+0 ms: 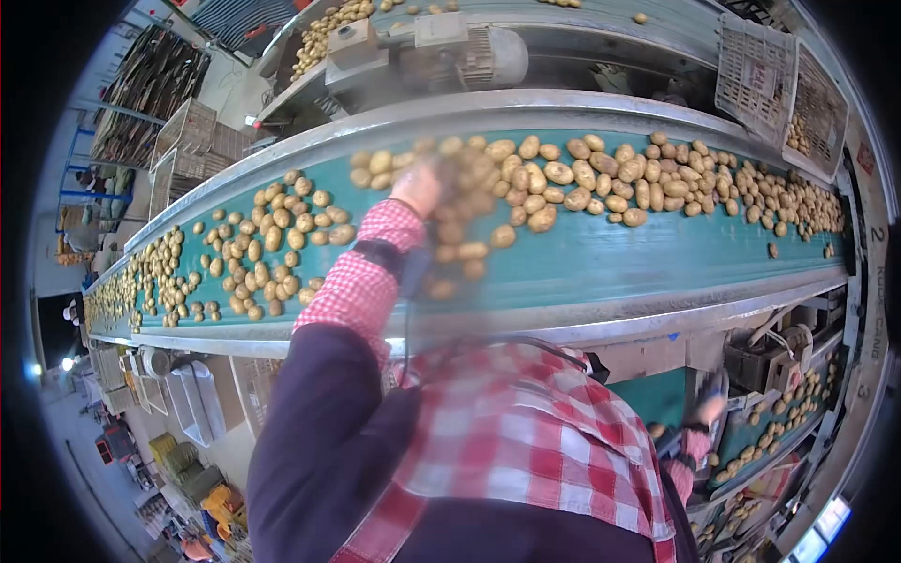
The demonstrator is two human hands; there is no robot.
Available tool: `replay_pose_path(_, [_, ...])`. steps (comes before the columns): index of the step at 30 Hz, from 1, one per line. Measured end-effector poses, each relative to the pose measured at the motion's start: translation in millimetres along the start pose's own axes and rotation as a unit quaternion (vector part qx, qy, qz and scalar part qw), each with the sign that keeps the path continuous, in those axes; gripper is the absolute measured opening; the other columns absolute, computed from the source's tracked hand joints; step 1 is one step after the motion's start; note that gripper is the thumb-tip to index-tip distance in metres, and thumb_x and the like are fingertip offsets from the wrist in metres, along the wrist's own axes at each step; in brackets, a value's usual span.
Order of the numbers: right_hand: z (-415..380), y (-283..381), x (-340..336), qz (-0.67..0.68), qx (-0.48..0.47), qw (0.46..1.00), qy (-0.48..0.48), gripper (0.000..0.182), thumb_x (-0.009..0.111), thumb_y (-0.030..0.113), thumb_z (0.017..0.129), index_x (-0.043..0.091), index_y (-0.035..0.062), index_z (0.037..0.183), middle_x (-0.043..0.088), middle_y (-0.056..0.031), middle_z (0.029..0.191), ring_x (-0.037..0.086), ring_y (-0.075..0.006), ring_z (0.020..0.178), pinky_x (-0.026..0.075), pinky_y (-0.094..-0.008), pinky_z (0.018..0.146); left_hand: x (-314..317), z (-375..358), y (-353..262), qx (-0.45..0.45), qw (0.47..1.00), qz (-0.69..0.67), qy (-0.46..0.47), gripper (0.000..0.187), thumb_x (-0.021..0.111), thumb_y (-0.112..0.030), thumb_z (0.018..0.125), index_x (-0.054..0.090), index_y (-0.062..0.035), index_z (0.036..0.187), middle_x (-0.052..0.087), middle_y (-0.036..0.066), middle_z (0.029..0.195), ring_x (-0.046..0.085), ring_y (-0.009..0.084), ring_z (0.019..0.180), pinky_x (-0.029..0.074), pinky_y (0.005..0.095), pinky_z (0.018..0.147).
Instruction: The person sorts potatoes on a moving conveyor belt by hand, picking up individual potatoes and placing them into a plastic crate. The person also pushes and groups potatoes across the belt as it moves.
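Observation:
My left hand point(419, 186), at the end of a pink checked sleeve, reaches over the green conveyor belt point(601, 253). It is right among the potatoes point(557, 173), and its fingers are smeared by motion, as are the potatoes beside it. Low on the right, my right hand point(710, 409) is beside a lower green belt point(657, 396), with potatoes point(777, 406) close by. Its fingers are blurred and dark, and I cannot tell what they hold. A red and white checked apron point(526, 422) covers my front.
A metal rail point(619, 310) edges the belt on my side. Beyond the belt stands a motor point(493, 58), and another belt carries potatoes point(328, 38). Plastic crates point(755, 75) lean at the far right. More crates point(188, 131) are stacked at the left.

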State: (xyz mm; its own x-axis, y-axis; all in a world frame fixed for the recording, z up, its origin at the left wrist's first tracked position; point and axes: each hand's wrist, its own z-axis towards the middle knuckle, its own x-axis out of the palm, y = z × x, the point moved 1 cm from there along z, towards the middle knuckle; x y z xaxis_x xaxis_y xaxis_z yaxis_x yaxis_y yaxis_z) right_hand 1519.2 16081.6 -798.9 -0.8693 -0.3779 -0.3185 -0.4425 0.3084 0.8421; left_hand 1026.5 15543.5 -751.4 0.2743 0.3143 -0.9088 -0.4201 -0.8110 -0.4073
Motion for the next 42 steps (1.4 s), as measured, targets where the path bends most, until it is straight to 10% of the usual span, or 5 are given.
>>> replay_pose_path(14, [-135.8, 154.1, 463.4, -0.5, -0.598, 0.497, 0.381, 0.052, 0.064, 0.019, 0.089, 0.054, 0.0212, 0.14, 0.058, -0.0137, 0.135, 0.056, -0.0331, 0.127, 0.043, -0.0589, 0.102, 12.9, -27.6, 6.6, -0.162, 0.977, -0.127, -0.058, 0.042, 0.071, -0.022, 0.085, 0.067, -0.0054, 0.123, 0.071, 0.022, 0.115, 0.069, 0.0357, 0.105, 0.052, 0.0436, 0.095])
replay_pose_path(24, [-122.0, 136.8, 427.4, -0.519, -0.541, 0.491, 0.444, 0.038, 0.061, 0.01, 0.092, 0.059, 0.0154, 0.129, 0.055, -0.0151, 0.13, 0.061, -0.034, 0.114, 0.059, -0.0419, 0.086, 22.9, 131.8, -98.9, -0.215, 0.946, 0.151, 0.191, 0.042, 0.052, -0.02, 0.094, 0.063, -0.0104, 0.133, 0.056, 0.026, 0.141, 0.056, 0.0388, 0.13, 0.047, 0.0455, 0.107])
replay_pose_path(30, [-20.7, 131.3, 357.4, -0.215, -0.147, 0.735, 0.626, 0.053, 0.058, 0.008, 0.093, 0.052, 0.0183, 0.145, 0.06, -0.0089, 0.119, 0.06, -0.0191, 0.103, 0.055, -0.0353, 0.078, 45.7, 134.5, -66.6, -0.219, 0.959, 0.1, 0.152, 0.044, 0.066, -0.03, 0.091, 0.064, -0.01, 0.131, 0.067, 0.025, 0.125, 0.065, 0.0397, 0.118, 0.052, 0.0527, 0.1])
replay_pose_path(38, [24.3, 131.4, 321.9, 0.131, 0.191, 0.722, 0.652, 0.05, 0.055, 0.031, 0.103, 0.045, 0.0131, 0.148, 0.059, -0.0033, 0.122, 0.063, -0.0192, 0.106, 0.055, -0.0335, 0.087, 75.2, 66.5, -133.4, -0.265, 0.888, -0.371, -0.051, 0.039, 0.071, -0.015, 0.089, 0.063, -0.0105, 0.126, 0.07, 0.014, 0.109, 0.069, 0.0297, 0.088, 0.058, 0.0415, 0.075])
replay_pose_path(42, [32.3, 152.2, 303.4, 0.29, 0.321, 0.598, 0.675, 0.062, 0.049, 0.043, 0.105, 0.035, 0.0083, 0.154, 0.052, -0.0115, 0.143, 0.055, -0.024, 0.126, 0.046, -0.0343, 0.106, 92.4, 64.4, -329.3, 0.146, 0.954, -0.192, -0.179, 0.034, 0.067, -0.009, 0.085, 0.064, -0.0108, 0.118, 0.064, 0.015, 0.115, 0.063, 0.0324, 0.105, 0.052, 0.0451, 0.09])
